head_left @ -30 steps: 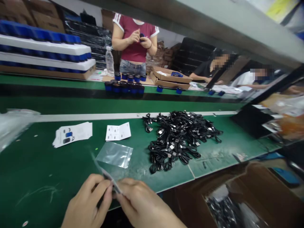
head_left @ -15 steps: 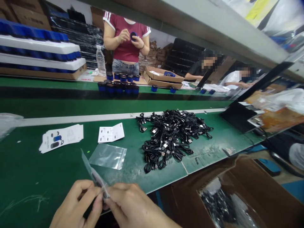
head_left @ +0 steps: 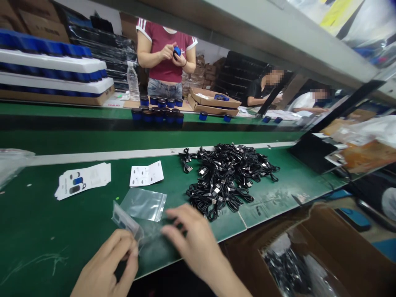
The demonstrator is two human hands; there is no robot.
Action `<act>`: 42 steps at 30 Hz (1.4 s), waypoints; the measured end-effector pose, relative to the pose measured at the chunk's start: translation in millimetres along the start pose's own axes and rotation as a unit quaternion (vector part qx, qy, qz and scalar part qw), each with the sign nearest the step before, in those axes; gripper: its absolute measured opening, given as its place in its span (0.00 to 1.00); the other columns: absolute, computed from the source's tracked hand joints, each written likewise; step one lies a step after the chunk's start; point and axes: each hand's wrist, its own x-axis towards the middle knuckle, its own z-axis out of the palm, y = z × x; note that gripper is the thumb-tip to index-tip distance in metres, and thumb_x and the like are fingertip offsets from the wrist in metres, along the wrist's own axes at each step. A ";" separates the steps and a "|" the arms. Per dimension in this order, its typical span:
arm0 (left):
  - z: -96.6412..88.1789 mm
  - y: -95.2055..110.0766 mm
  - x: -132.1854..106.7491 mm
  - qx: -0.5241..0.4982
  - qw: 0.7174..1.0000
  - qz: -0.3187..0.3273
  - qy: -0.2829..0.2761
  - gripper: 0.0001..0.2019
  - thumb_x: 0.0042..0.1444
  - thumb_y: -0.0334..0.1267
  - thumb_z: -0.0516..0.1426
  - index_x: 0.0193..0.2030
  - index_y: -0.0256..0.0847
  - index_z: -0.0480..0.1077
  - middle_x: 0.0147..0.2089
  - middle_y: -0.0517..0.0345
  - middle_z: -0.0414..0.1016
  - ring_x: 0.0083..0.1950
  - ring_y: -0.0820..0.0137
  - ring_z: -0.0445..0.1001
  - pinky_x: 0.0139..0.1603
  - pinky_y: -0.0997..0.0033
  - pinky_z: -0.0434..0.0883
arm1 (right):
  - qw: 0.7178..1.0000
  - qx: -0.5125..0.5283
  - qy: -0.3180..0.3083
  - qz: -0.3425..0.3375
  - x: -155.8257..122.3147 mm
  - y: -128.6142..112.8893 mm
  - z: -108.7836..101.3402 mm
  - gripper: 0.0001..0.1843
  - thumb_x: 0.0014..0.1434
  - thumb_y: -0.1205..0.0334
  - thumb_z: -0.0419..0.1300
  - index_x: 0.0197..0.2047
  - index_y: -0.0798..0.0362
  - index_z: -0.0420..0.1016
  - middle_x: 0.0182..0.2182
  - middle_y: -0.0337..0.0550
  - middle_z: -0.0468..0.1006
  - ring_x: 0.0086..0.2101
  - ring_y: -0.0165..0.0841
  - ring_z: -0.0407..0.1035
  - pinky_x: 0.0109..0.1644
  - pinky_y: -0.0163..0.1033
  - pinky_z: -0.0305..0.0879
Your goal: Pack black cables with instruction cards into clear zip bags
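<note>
- Left hand [head_left: 108, 268], near edge of bench: thumb and fingers pinched shut on a small clear plastic zip bag [head_left: 125, 220]. The bag is held tilted just above the green table mat [head_left: 46, 222]. Something dark shows inside it; too blurred to identify.
- Right hand [head_left: 192, 239]: open, fingers spread, holding nothing. It is low over the mat just right of the held bag; hands apart. Contact with the mat cannot be told (motion blur).
- Progress, judged from the layout: one bag is in hand with contents. A flat clear plastic bag [head_left: 144, 204] lies empty on the mat just beyond the hands.
- Remaining, judged likewise: the heap of black coiled cables [head_left: 225, 177], right of centre, is large and loose, none of it bagged.
- Brown cardboard carton [head_left: 340, 247], near right, below bench level: dark items in clear wrapping inside.
- White printed cards [head_left: 83, 185], left of the flat bag; a second sheet lies just beside them.
- Far side: person in a red shirt [head_left: 165, 53] handling a blue object; blue-and-black round cans [head_left: 157, 113] grouped on the far bench.
- Obstructions: none between the hands and the bags; the cable heap sits near the right hand.
</note>
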 end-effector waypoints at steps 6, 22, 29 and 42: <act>4.2 1.5 24.9 0.011 0.998 -0.020 -0.052 0.12 0.58 0.39 0.46 0.24 0.44 0.61 0.25 0.65 0.67 0.20 0.76 0.69 0.21 0.82 0.65 | 0.947 -0.300 0.109 0.020 14.8 45.3 -36.6 0.05 0.55 0.70 0.59 0.31 0.54 0.76 0.31 0.50 0.71 0.33 0.41 0.63 0.35 0.45 0.62; 0.0 0.7 27.3 -0.093 0.981 -0.132 -0.105 0.10 0.59 0.37 0.45 0.27 0.43 0.60 0.29 0.63 0.64 0.28 0.72 0.69 0.26 0.77 0.64 | 0.928 0.303 -0.197 0.088 -7.3 -11.1 22.7 0.15 0.64 0.63 0.47 0.43 0.52 0.75 0.22 0.34 0.67 0.25 0.28 0.63 0.32 0.31 0.62; -4.6 0.6 14.7 -0.036 0.993 -0.114 -0.003 0.11 0.59 0.41 0.48 0.31 0.41 0.66 0.47 0.51 0.68 0.33 0.69 0.73 0.20 0.76 0.66 | 0.985 -0.082 -0.151 0.013 -10.3 -14.0 32.9 0.22 0.63 0.67 0.47 0.60 0.54 0.62 0.39 0.53 0.74 0.34 0.42 0.73 0.36 0.43 0.70; 2.9 9.5 3.6 0.063 0.994 0.020 0.090 0.08 0.58 0.32 0.48 0.30 0.41 0.65 0.51 0.48 0.70 0.48 0.64 0.72 0.44 0.67 0.71 | 0.968 0.099 -0.232 -0.016 -8.6 -21.8 17.1 0.32 0.58 0.75 0.49 0.65 0.56 0.50 0.48 0.55 0.68 0.47 0.40 0.67 0.51 0.45 0.65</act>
